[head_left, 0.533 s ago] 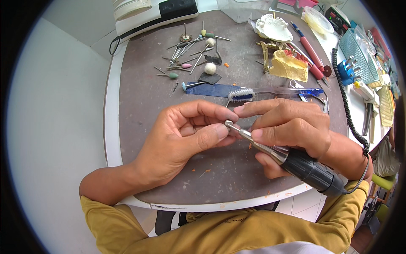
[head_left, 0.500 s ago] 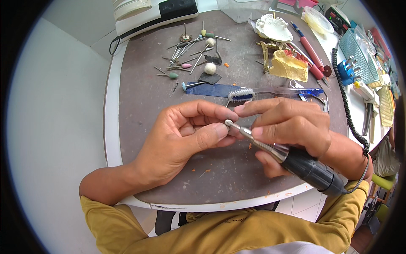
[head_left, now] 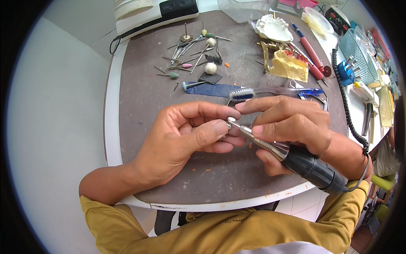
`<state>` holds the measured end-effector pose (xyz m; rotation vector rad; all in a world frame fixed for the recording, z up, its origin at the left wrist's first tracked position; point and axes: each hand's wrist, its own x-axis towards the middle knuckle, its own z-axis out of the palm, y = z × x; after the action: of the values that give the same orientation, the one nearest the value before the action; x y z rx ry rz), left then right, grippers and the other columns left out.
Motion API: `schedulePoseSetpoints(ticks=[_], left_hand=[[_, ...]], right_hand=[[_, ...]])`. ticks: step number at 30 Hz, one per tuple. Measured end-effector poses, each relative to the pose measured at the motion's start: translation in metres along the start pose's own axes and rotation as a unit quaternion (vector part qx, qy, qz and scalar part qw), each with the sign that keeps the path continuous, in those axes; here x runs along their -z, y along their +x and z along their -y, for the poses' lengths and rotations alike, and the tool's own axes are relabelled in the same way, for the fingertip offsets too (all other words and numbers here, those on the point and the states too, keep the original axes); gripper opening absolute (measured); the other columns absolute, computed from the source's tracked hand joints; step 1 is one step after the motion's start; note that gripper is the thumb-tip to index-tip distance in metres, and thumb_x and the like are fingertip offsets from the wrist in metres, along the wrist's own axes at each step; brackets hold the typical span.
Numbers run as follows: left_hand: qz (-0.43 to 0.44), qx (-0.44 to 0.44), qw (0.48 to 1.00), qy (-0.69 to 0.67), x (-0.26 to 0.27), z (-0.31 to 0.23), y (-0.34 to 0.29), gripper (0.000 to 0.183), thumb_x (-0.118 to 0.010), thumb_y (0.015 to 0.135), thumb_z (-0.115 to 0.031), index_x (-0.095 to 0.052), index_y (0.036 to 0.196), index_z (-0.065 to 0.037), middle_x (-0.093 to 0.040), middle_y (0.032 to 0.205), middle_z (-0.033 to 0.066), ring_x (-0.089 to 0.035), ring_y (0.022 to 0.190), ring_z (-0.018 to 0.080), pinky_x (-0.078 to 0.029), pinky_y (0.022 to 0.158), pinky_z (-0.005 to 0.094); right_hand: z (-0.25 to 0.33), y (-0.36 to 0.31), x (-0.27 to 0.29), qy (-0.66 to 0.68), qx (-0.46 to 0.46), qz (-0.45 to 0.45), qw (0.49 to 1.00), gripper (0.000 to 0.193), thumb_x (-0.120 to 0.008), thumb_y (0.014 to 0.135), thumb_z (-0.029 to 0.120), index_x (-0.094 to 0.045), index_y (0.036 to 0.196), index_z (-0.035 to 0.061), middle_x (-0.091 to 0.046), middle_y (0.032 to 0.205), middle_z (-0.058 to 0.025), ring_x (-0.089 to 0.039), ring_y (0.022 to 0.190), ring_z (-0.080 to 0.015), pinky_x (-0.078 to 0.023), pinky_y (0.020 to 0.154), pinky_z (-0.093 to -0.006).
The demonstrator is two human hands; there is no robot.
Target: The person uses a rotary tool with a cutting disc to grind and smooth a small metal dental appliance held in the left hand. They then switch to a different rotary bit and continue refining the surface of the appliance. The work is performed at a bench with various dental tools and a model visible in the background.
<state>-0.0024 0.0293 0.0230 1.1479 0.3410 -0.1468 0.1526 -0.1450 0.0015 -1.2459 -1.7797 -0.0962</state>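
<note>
Over the middle of the mat, my left hand (head_left: 182, 131) pinches a small shiny piece (head_left: 231, 122), whitish and metallic like a dental crown, between thumb and fingers. The fingers cover part of it. My right hand (head_left: 292, 127) is wrapped round a rotary handpiece (head_left: 304, 165) with a silver nose and black body, pointing up and left. Its tip meets the small piece or sits right by it; the exact contact is too small to tell. The right index fingertip rests against the left fingers. Just beyond my hands lies a clear-handled toothbrush (head_left: 270, 91).
Several burs and polishing points (head_left: 186, 51) lie scattered at the far left, near a blue strip (head_left: 209, 89). A yellow dental model (head_left: 289, 67) and a white plaster cast (head_left: 272, 28) stand at the far right. Beside them runs a coiled black cord (head_left: 344, 101).
The small piece has turned slightly between my left fingers, showing more of its whitish face. The handpiece tip has shifted a little; both hands otherwise keep their places.
</note>
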Motion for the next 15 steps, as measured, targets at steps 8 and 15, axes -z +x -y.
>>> schedulePoseSetpoints(ticks=[8,15], left_hand=[[-0.005,-0.002,1.0,-0.002,0.0,0.0006,0.0001,0.029,-0.059,0.093,-0.012,-0.056,0.119,0.003,-0.067,0.102,0.0168,-0.069,0.094,0.0235,-0.06,0.079,0.0282],[-0.005,-0.015,1.0,-0.005,-0.0002,0.0021,0.0006,0.028,-0.059,0.094,-0.011,-0.056,0.118,0.003,-0.066,0.104,0.0165,-0.069,0.095,0.0234,-0.06,0.08,0.0279]], right_hand=[[0.0004,-0.0001,0.0001,-0.007,-0.004,0.003,1.0,0.031,-0.075,0.073,0.004,-0.059,0.099,-0.0009,-0.064,0.084,-0.0156,-0.07,0.089,-0.0373,-0.061,0.071,-0.0404],[0.0,-0.0009,-0.0009,-0.011,-0.008,-0.003,1.0,0.033,-0.076,0.07,0.003,-0.059,0.099,-0.0003,-0.065,0.083,-0.0148,-0.071,0.089,-0.0368,-0.061,0.071,-0.0395]])
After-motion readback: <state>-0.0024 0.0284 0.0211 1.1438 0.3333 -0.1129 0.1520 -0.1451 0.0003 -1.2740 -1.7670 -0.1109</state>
